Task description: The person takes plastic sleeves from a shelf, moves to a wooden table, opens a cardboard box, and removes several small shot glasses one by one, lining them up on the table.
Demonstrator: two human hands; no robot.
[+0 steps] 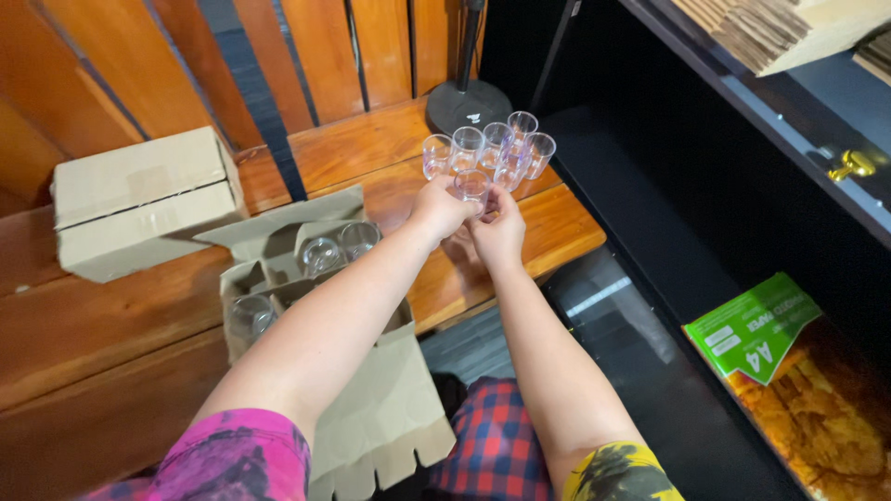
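Both hands reach forward to one clear drinking glass [472,186] at the near edge of a cluster of several clear glasses [492,148] standing on a wooden bench [353,148]. My left hand [439,210] grips the glass from the left side. On its right, the fingers of my right hand [499,230] touch the same glass. Nearer to me lies an open cardboard box [278,243] with dividers, and more glasses [323,254] sit in its cells.
A closed cardboard box [139,199] rests on the bench at the left. A black stand base [469,104] sits behind the glasses. At the right is a dark shelf unit [742,186] with a green paper pack [756,325] and a brass knob [852,165].
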